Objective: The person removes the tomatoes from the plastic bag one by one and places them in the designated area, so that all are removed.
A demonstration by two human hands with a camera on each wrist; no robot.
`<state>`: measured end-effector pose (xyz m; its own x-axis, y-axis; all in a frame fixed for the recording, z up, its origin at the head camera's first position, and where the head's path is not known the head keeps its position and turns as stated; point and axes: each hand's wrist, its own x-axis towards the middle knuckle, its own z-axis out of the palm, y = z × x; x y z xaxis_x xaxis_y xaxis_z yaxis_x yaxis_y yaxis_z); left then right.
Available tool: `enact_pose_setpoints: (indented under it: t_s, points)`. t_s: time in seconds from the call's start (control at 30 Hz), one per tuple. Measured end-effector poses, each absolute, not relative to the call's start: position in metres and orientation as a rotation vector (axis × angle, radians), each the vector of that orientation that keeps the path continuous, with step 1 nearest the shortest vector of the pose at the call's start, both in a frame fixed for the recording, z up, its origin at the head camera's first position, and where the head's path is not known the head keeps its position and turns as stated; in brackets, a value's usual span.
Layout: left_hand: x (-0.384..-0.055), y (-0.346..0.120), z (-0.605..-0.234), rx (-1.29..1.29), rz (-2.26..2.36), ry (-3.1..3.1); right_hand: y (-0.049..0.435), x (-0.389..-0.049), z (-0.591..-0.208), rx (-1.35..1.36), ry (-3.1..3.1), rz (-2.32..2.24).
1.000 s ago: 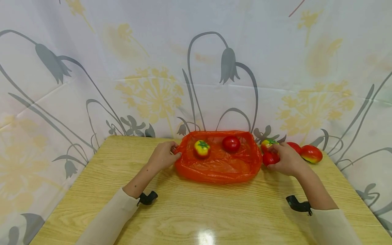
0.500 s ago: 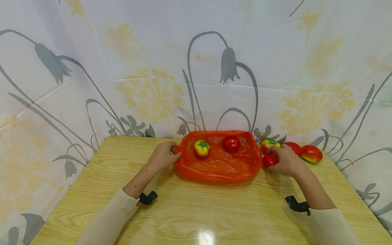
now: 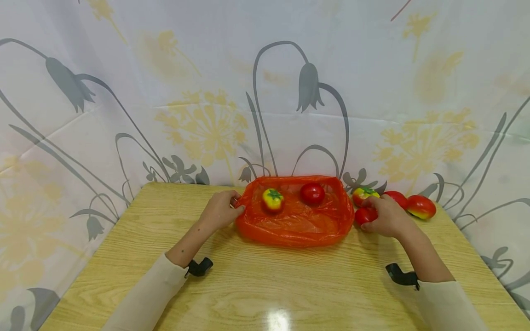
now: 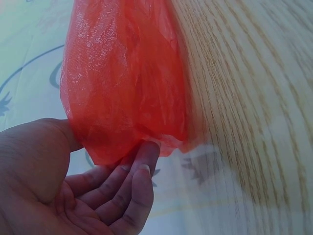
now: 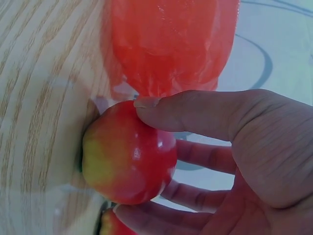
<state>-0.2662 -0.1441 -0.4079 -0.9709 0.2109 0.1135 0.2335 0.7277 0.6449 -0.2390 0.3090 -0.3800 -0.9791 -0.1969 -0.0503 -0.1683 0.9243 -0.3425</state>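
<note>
An orange-red plastic bag (image 3: 290, 225) lies spread open on the table, holding a yellow-and-red tomato (image 3: 273, 201) with a green calyx and a red tomato (image 3: 312, 194). At the bag's left end, my left hand (image 3: 220, 210) pinches its edge between thumb and fingers. My right hand (image 3: 388, 216) grips another tomato (image 5: 129, 152), red with a yellow patch, just right of the bag. In the right wrist view the thumb lies on one side of this tomato and the fingers reach round the other.
Behind my right hand are a yellow-and-red tomato (image 3: 363, 195), a partly hidden red one (image 3: 397, 199) and a red-and-yellow one (image 3: 421, 208) near the table's back right corner. A flower-patterned cloth (image 3: 207, 69) hangs behind the wooden table (image 3: 265, 280).
</note>
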Motion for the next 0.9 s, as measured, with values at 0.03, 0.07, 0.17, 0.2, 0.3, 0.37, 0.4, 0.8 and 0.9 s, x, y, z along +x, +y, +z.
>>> enact_pose_setpoints:
  t_s: [0.03, 0.07, 0.17, 0.2, 0.3, 0.37, 0.4, 0.8, 0.9]
  points:
    - [-0.266, -0.144, -0.408, -0.371, -1.088, -2.890, 0.309, -0.239, -0.379, -0.285, 2.999, -0.526]
    - [-0.266, -0.144, -0.408, -0.372, -1.088, -2.890, 0.308, -0.238, -0.378, -0.282, 3.002, -0.527]
    - [-0.265, -0.144, -0.407, -0.370, -1.088, -2.892, 0.307, -0.237, -0.376, -0.291, 3.012, -0.538]
    - [-0.265, -0.144, -0.407, -0.366, -1.087, -2.893, 0.307, -0.237, -0.375, -0.293, 3.017, -0.540]
    - [-0.265, -0.143, -0.407, -0.361, -1.082, -2.895, 0.306, -0.237, -0.374, -0.305, 3.035, -0.552]
    - [-0.265, -0.143, -0.407, -0.361, -1.079, -2.894, 0.306, -0.236, -0.373, -0.308, 3.049, -0.564]
    - [-0.265, -0.143, -0.407, -0.361, -1.081, -2.895, 0.306, -0.236, -0.373, -0.310, 3.057, -0.571]
    - [-0.266, -0.144, -0.408, -0.366, -1.094, -2.891, 0.298, -0.234, -0.367, -0.342, 3.161, -0.634]
    - [-0.266, -0.144, -0.408, -0.370, -1.089, -2.886, 0.293, -0.232, -0.367, -0.370, 3.200, -0.652]
